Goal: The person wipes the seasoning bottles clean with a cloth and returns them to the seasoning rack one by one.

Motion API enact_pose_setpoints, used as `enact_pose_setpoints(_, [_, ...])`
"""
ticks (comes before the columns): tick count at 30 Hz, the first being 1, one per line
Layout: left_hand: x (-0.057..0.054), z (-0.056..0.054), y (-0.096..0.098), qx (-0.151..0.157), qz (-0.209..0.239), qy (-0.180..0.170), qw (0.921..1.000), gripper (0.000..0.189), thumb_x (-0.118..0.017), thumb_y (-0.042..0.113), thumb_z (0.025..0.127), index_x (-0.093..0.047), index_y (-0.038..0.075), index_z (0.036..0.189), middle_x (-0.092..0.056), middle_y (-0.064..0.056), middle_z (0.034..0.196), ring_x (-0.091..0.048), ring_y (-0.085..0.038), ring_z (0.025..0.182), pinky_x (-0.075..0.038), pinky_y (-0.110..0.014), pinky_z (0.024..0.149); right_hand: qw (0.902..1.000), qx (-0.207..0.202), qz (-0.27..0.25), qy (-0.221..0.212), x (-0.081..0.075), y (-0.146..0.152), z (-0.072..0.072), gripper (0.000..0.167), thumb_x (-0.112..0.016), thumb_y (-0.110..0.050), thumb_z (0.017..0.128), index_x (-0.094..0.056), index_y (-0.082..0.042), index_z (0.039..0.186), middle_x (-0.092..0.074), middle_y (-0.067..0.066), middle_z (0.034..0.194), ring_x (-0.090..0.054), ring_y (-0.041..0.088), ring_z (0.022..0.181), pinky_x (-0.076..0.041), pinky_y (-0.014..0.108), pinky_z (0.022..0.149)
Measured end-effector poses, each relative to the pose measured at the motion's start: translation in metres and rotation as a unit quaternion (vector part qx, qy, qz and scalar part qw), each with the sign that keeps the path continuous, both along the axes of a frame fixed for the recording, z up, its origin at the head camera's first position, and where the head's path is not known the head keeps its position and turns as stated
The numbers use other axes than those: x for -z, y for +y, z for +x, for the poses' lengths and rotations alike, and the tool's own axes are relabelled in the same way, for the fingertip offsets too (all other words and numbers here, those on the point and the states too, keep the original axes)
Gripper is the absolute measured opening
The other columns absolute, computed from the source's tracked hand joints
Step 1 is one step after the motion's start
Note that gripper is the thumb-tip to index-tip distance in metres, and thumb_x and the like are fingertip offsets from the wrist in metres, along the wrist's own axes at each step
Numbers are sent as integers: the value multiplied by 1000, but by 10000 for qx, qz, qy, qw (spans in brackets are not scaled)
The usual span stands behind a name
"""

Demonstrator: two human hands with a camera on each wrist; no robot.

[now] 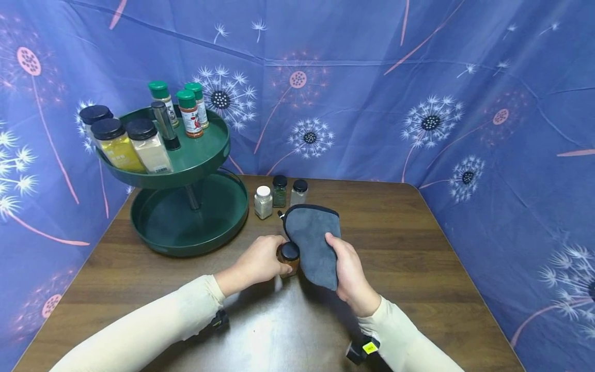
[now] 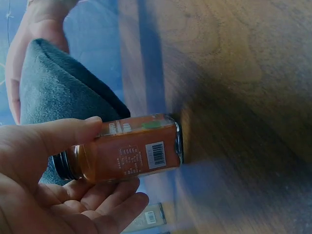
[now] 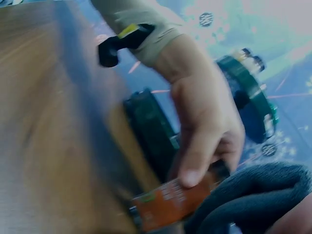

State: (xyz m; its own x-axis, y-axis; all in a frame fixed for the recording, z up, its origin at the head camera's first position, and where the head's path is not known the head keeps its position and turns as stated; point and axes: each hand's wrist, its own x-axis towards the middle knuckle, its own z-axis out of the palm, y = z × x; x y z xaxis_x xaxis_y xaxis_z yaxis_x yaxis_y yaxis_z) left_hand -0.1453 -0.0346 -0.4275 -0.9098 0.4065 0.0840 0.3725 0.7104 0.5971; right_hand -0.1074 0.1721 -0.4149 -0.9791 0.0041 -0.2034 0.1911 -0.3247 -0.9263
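Note:
My left hand grips a spice jar of orange-red powder with a black lid, thumb on one side and fingers on the other. The jar stands upright at the table surface; whether its base touches the wood is hard to tell. A grey cloth with dark edging and a small loop is held by my right hand, the thumb lying over it. The cloth lies against the jar's side, also visible in the right wrist view. Most of my right fingers are hidden behind the cloth.
Behind the cloth stand a white-lidded jar and two black-lidded jars. At the left is a green two-tier rack, its upper tray holding several spice containers. A patterned blue curtain surrounds the wooden table.

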Motion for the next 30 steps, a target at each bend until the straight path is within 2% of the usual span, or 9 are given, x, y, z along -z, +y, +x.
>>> enact_pose_setpoints(4, [1,0,0,14,-63,-13,10000,42,-94,26,69,-70,11,101,-71,1,92,-66,-15,85,-53,-34,79,9998,64,133,-100,20,-1,1,25,-52,-32,104,-61,-10,100,-69,-1,83,-68,14,75,-56,30,71])
enact_pose_setpoints(7, [1,0,0,10,-105,-13,9999,44,-94,27,70,-71,10,103,-71,0,93,-66,-16,85,-53,-34,77,9996,-117,198,-180,36,-2,-1,27,-50,-30,106,-62,-8,95,-69,0,79,-68,14,71,-56,30,68])
enact_pose_setpoints(11, [0,0,0,-34,-127,-26,9999,47,-94,27,70,-71,8,105,-73,-3,96,-68,-17,87,-54,-35,79,9985,-343,341,-269,45,-4,-6,29,-50,-29,105,-63,-8,89,-69,1,75,-67,14,69,-56,30,67])
enact_pose_setpoints(14, [0,1,0,-42,-127,-46,9999,47,-94,27,70,-71,8,105,-73,-4,97,-69,-19,89,-54,-37,81,9980,-406,402,-268,39,-4,-8,29,-50,-30,105,-63,-8,90,-69,0,76,-67,14,70,-56,30,68])
enact_pose_setpoints(17, [0,1,0,-21,-119,-35,9999,45,-94,27,70,-70,9,103,-72,-3,96,-69,-19,90,-54,-37,81,9987,-337,317,-229,25,-3,-8,29,-52,-33,104,-63,-8,94,-69,1,78,-67,14,71,-56,30,68])
enact_pose_setpoints(22, [0,1,0,8,-84,-17,10000,45,-94,26,69,-70,10,103,-72,-3,97,-69,-20,94,-54,-38,85,9997,-31,-8,-225,7,0,-7,23,-55,-33,103,-61,-11,96,-68,-1,80,-66,14,71,-55,30,65])
enact_pose_setpoints(26, [-1,1,0,9,17,-79,10000,45,-94,23,69,-70,9,104,-72,-4,99,-69,-21,95,-54,-38,86,9991,1,-291,-299,3,4,-9,22,-51,-32,105,-61,-13,98,-69,-1,82,-67,14,72,-55,30,66])
enact_pose_setpoints(30, [0,-1,-1,139,124,-145,9997,43,-93,20,71,-70,9,104,-69,-2,97,-64,-17,89,-52,-37,81,9987,23,-453,-237,4,7,-12,23,-49,-32,106,-61,-13,101,-70,-1,86,-68,13,76,-56,30,70])
